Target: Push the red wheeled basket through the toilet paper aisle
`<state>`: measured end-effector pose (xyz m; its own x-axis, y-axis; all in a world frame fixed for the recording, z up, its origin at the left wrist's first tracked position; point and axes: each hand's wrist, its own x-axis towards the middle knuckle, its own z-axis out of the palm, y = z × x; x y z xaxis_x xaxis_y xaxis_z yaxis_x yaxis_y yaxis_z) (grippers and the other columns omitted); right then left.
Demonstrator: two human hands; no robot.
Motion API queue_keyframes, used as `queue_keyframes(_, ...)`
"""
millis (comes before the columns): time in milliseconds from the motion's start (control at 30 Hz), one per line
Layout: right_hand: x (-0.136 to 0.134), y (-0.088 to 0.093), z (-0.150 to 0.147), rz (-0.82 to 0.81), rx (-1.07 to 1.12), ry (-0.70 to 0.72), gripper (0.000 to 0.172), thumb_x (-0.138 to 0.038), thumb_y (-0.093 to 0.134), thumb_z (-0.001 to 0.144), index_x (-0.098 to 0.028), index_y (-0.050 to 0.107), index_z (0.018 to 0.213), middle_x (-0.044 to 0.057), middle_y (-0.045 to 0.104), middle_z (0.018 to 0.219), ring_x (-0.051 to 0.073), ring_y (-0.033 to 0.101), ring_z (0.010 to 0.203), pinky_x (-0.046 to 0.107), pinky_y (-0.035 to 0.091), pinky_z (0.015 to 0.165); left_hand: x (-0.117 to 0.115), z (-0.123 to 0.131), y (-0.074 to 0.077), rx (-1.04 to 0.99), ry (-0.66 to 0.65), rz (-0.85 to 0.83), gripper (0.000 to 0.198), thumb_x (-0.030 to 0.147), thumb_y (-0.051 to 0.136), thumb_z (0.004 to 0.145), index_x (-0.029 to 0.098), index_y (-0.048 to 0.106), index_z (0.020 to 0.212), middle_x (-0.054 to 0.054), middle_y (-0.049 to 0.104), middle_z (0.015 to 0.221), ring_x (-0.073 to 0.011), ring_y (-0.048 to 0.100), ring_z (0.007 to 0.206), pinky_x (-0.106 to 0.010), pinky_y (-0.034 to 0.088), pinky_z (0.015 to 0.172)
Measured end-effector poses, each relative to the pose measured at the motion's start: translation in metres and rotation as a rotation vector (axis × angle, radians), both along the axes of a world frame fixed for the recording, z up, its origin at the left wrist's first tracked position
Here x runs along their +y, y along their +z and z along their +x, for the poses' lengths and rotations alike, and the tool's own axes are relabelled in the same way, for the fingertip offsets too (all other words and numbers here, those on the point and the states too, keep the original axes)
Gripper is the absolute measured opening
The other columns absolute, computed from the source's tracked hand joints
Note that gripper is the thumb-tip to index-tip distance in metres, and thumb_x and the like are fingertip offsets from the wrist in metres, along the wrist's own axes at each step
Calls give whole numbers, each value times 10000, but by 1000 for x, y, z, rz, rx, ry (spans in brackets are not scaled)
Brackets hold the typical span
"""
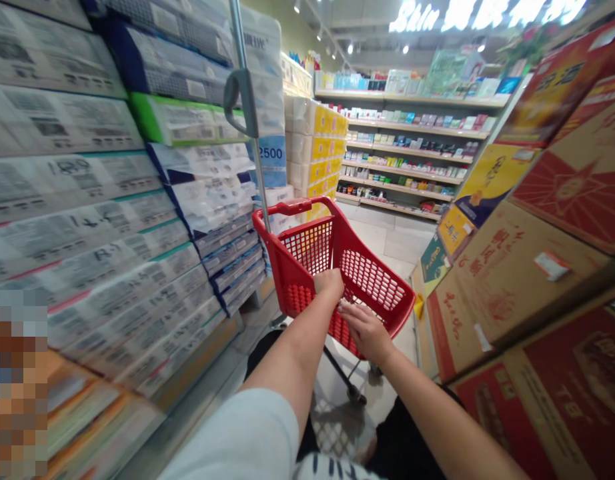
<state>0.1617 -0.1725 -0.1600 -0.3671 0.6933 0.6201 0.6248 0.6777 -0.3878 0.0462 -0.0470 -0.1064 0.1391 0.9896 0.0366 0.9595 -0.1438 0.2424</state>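
A red plastic shopping basket cart [307, 250] stands in the aisle just ahead of me, tilted, with a metal pull handle [242, 93] rising from its left side. My left hand [329, 283] reaches over the near rim into the basket, fingers curled down out of sight. My right hand [363, 327] rests on the near rim of the basket, its fingers bent over the edge. Whatever lies inside the basket is hidden by the hands and the wall.
Stacked packs of tissue paper [87, 220] wall the left side. Tilted red and brown cartons [537, 267] line the right. Shelves of small goods [407, 160] close the far end. Yellow and white packs [317, 153] stand behind the cart. Pale floor tiles [387, 240] run ahead.
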Motion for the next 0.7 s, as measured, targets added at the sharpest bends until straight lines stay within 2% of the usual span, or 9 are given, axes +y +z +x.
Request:
queue_keyframes(167, 15, -3, 4, -297, 156, -302, 279, -330, 466, 921, -227, 689, 1054, 55, 700, 1009, 187, 651, 927, 360, 546, 842, 0, 0, 0, 1, 8, -1, 297, 257, 444, 884, 222, 685, 1052, -111, 702, 1004, -230, 652, 944, -320, 485, 781)
queue_keyframes(233, 15, -5, 4, -249, 92, -332, 294, -300, 440, 928, -220, 682, 1073, 67, 695, 1016, 196, 646, 936, 369, 545, 846, 0, 1, 0, 4, 6, -2, 307, 249, 429, 889, 219, 686, 1055, -114, 702, 1002, -229, 654, 941, -324, 485, 781)
queue_keyframes(333, 7, -9, 3, 49, -120, -186, 395, -156, 401, 901, -188, 588, 1248, 116, 596, 1236, 238, 535, 1163, 440, 463, 988, -1, 1, -1, 2, 5, 5, 334, 230, 385, 905, 210, 691, 1038, -118, 703, 990, -229, 655, 935, -327, 485, 779)
queue_keyframes(400, 3, -10, 2, 155, -214, -110, 448, -111, 386, 884, -165, 540, 1301, 131, 551, 1294, 253, 472, 1238, 466, 420, 1033, 0, 1, -2, -1, 5, 8, 337, 231, 378, 907, 212, 692, 1029, -116, 704, 989, -231, 655, 934, -329, 486, 777)
queue_keyframes(467, 5, -11, 0, 119, -181, -172, 409, -150, 382, 911, -163, 550, 1284, 133, 585, 1244, 241, 523, 1185, 438, 455, 999, 0, 1, -3, -5, 4, 8, 332, 242, 386, 906, 219, 690, 1035, -112, 703, 991, -231, 655, 933, -331, 485, 780)
queue_keyframes(600, 14, -9, -1, -162, -61, -421, 319, -356, 454, 933, -183, 642, 1123, 108, 691, 973, 217, 661, 891, 354, 553, 791, 1, 1, -4, -10, 5, 13, 315, 260, 406, 901, 235, 686, 1043, -99, 707, 983, -232, 655, 926, -330, 482, 782)
queue_keyframes(633, 14, -9, -1, -187, -51, -436, 312, -376, 467, 927, -190, 654, 1093, 102, 696, 947, 214, 666, 870, 345, 555, 776, 1, 1, -5, -12, 6, 20, 317, 259, 401, 904, 234, 687, 1038, -100, 707, 981, -230, 656, 924, -329, 481, 783)
queue_keyframes(700, 10, -8, -1, -116, -24, -392, 303, -340, 452, 937, -199, 641, 1127, 108, 679, 1041, 211, 647, 964, 355, 542, 842, 1, 1, -5, -17, 11, 27, 330, 256, 383, 912, 226, 689, 1032, -108, 705, 982, -223, 655, 928, -324, 479, 786)
